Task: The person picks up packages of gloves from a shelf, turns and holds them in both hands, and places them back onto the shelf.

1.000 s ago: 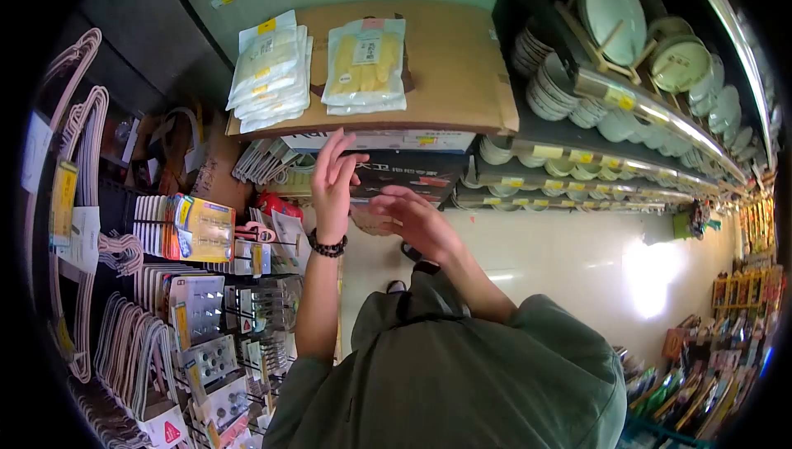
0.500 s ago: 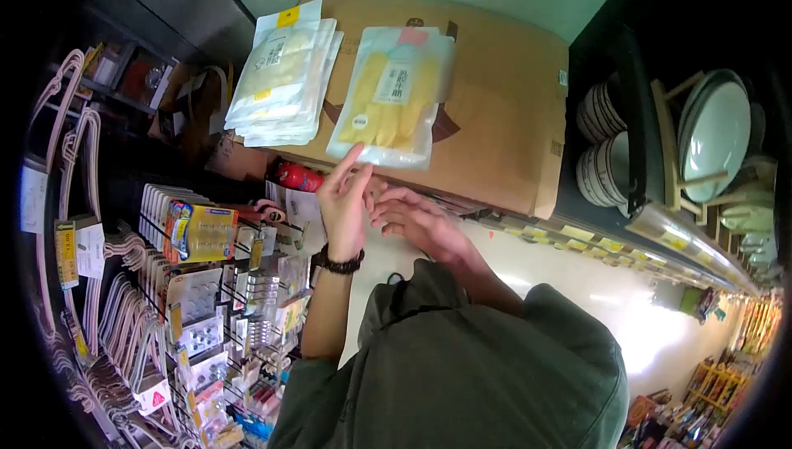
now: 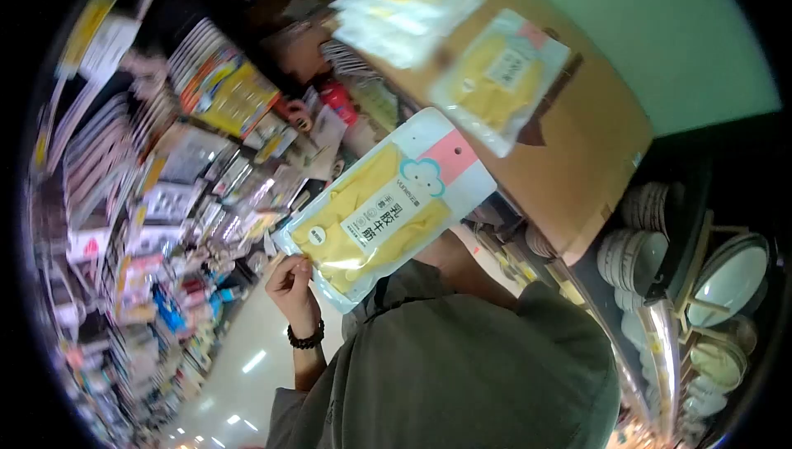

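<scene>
A clear-and-white package of yellow gloves point(image 3: 384, 210) with a pink top band is held up in front of my body. My left hand point(image 3: 294, 284), with a dark beaded bracelet at the wrist, pinches its lower left corner. The forearm of my other arm runs behind the package, and my right hand is hidden by it. Beyond, a similar glove package point(image 3: 502, 77) lies on the cardboard box point(image 3: 586, 135), beside a stack of white packages point(image 3: 408, 7).
Racks of hangers point(image 3: 103, 160) and carded goods point(image 3: 223, 94) stand on the left. On the right, shelves hold stacked bowls point(image 3: 631, 255) and upright plates point(image 3: 730, 280). A red item point(image 3: 337, 102) hangs beside the box.
A glove package is now lifted off the box, pinched in my left hand, while another remains there. My right hand has passed out of sight behind it. The view has rotated.
</scene>
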